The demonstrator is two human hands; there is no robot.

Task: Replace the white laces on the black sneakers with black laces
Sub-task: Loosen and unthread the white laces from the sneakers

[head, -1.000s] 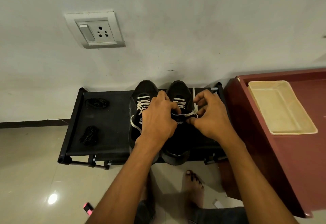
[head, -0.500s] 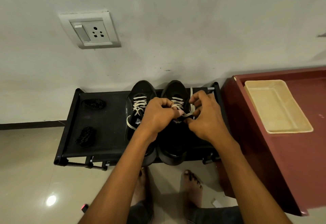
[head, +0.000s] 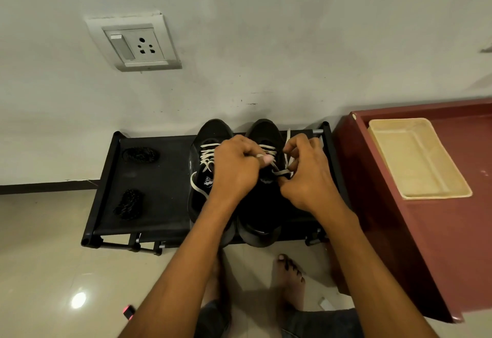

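Observation:
Two black sneakers stand side by side on a black shoe rack (head: 159,178), toes to the wall. The left sneaker (head: 203,156) keeps its white lace (head: 206,155), one end looping loose at its side. Over the right sneaker (head: 266,135), my left hand (head: 234,170) pinches the white lace (head: 282,171) near the tongue, and my right hand (head: 306,172) pinches the same lace at its right side, a strand rising above my fingers. Two coiled black laces (head: 139,154) (head: 128,204) lie on the rack's left part.
A maroon cabinet (head: 415,244) stands right of the rack, a cream tray (head: 415,159) on top. The wall with a switch socket (head: 135,45) is right behind the rack. My bare feet (head: 288,279) stand on the tiled floor below.
My hands have kept working the right sneaker's white lace. The left hand shifted slightly left and the lace strand between the hands has loosened.

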